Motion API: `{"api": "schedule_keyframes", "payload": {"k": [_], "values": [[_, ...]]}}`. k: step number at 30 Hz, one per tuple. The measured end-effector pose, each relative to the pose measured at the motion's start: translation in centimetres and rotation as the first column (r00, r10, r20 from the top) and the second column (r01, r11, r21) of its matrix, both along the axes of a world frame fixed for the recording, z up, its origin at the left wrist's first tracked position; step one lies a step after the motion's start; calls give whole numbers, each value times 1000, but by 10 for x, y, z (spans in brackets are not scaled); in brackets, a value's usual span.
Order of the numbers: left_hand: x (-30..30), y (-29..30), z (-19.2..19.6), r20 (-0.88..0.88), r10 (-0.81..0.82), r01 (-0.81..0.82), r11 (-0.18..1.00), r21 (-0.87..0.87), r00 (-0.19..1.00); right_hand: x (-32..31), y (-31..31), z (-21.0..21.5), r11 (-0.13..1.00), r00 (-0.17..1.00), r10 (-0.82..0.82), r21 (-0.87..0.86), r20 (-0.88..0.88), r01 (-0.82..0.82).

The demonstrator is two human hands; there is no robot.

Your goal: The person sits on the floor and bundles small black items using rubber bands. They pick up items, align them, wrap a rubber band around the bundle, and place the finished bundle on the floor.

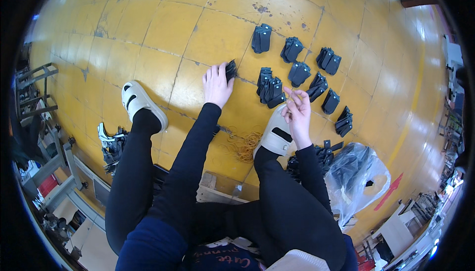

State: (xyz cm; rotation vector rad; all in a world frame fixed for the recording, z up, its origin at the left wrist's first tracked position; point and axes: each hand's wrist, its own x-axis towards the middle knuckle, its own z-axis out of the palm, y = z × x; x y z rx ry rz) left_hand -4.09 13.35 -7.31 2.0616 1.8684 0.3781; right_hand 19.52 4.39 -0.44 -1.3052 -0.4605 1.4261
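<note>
My left hand (pixel 216 85) rests at a small stack of flat black pieces (pixel 231 70) on the floor, its fingers closed at the near end and partly covering it. Over the toe of my right shoe, my right hand (pixel 299 110) is raised with its fingers curled and pinched together. Something thin and yellowish seems to be at its fingertips, too small to make out. Several bundles of dark flat pieces with small pale labels (pixel 299 74) lie ahead and to the right. A loose heap of yellow-orange rubber bands (pixel 246 148) lies between my feet.
My beige clogs (pixel 142 103) stand on the yellow tiled floor (pixel 173 28). A clear plastic bag (pixel 357 174) lies at right, beside a pile of black pieces (pixel 324 156). More black and white pieces (pixel 114 147) lie left. Metal frames (pixel 64 167) stand at the left edge.
</note>
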Motion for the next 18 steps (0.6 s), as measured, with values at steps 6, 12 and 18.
{"api": "schedule_keyframes", "payload": {"k": [6, 12, 18], "values": [[-9, -4, -12, -112, -149, 157, 986, 63, 982, 0, 2, -8, 997, 997, -78, 18, -22, 79], [-10, -3, -21, 21, -184, 183, 982, 38, 983, -1, -5, -12, 1000, 994, -3, 5, 106, 2], [-21, -7, -22, 367, -168, 195, 980, -38, 915, -6, 4, -3, 984, 985, 156, 79, 76, -162]]}}
